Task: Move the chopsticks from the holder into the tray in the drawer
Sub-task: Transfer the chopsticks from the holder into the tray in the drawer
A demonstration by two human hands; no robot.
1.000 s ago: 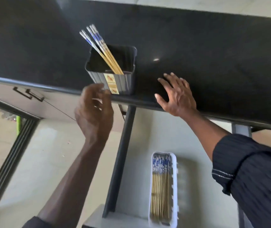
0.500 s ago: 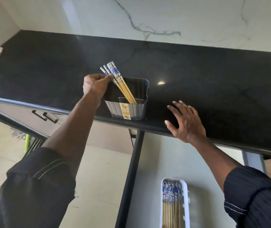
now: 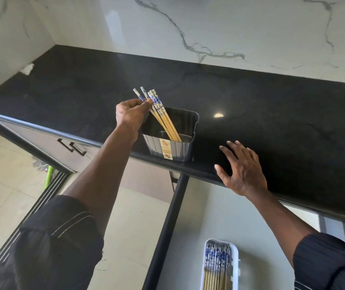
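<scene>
The chopsticks [image 3: 164, 122] are pale bamboo with blue-and-white patterned tops. They stand bunched in the dark ribbed holder [image 3: 180, 148] at the counter [image 3: 272, 111] edge and lean toward 11 o'clock. The left hand [image 3: 130, 115], at 9 o'clock of the holder, pinches their patterned tops between thumb and fingers. The right hand [image 3: 242, 170] lies spread on the counter edge at 4 o'clock of the holder, apart from them. At 5 o'clock, in the open drawer [image 3: 219, 206], a white tray [image 3: 234, 260] holds more of the same.
</scene>
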